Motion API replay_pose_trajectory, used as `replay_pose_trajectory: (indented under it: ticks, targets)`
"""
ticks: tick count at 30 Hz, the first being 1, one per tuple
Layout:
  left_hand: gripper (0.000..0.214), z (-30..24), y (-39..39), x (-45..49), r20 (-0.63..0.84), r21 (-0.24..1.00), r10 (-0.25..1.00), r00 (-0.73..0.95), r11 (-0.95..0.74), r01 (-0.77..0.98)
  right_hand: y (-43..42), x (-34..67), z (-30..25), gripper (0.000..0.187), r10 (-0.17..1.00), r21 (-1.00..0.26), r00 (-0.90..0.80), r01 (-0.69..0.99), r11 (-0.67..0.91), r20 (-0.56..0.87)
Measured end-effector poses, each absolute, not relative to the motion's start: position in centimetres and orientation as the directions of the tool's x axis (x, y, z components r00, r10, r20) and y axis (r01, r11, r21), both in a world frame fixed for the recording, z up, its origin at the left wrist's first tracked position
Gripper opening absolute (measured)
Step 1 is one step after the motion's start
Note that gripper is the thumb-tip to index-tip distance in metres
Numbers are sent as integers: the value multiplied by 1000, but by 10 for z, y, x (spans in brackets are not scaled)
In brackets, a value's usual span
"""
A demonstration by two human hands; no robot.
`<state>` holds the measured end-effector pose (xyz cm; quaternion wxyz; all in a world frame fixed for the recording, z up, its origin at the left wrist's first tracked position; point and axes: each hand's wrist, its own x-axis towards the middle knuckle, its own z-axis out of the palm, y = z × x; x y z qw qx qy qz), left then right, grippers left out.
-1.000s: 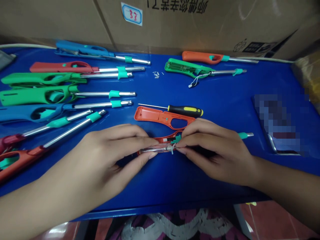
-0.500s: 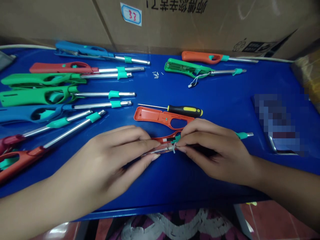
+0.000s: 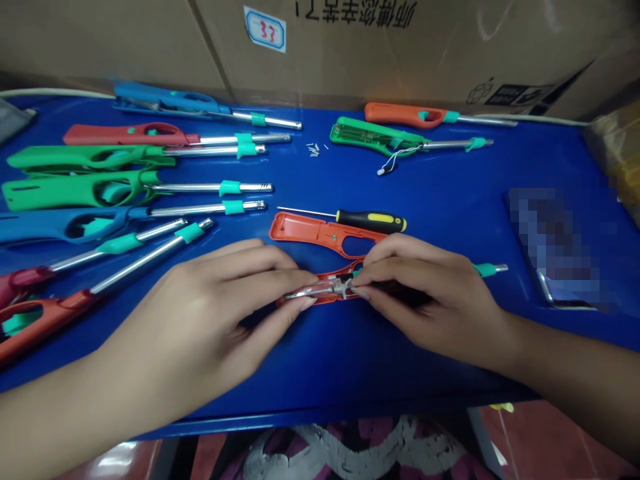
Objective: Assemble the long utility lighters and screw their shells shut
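Observation:
Between thumb and fingers, my left hand (image 3: 220,303) grips a clear fuel tank (image 3: 316,290) of a stick lighter. It lies over an opened orange lighter half (image 3: 338,275), partly hidden by my fingers. At the tank's whitish valve end (image 3: 344,287), my right hand (image 3: 430,290) is closed in a pinch. Past my right hand a teal collar (image 3: 486,269) with a metal tip sticks out. Just above lies the other orange shell half (image 3: 300,227), hollow side up. A black and yellow screwdriver (image 3: 373,220) rests along it.
Several stick lighters, such as a green one (image 3: 65,190), line the left of the blue table (image 3: 400,373). Small screws (image 3: 313,150) lie mid-table. An opened green lighter (image 3: 375,137) and an orange one (image 3: 405,114) sit behind, before a cardboard box (image 3: 350,67). A blurred phone-like object (image 3: 555,247) is right.
The clear tank has come down and back over the orange lighter half, whose lower edge now shows beneath it. Both hands have shifted slightly and keep their pinch.

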<state>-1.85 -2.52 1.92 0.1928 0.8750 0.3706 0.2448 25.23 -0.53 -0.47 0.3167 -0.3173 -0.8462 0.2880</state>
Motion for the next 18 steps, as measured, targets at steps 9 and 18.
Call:
replay_pose_trajectory:
  ticks: [9,18]
  targets:
    - [20,19,-24,-20,221,499,744,630,-641,583,-8,251,0,12,751,-697,-524,358,622,401]
    - [21,16,-24,-22,208,431,739,640,-657,619,-6,252,-2,16,716,-648,-586,384,658,379]
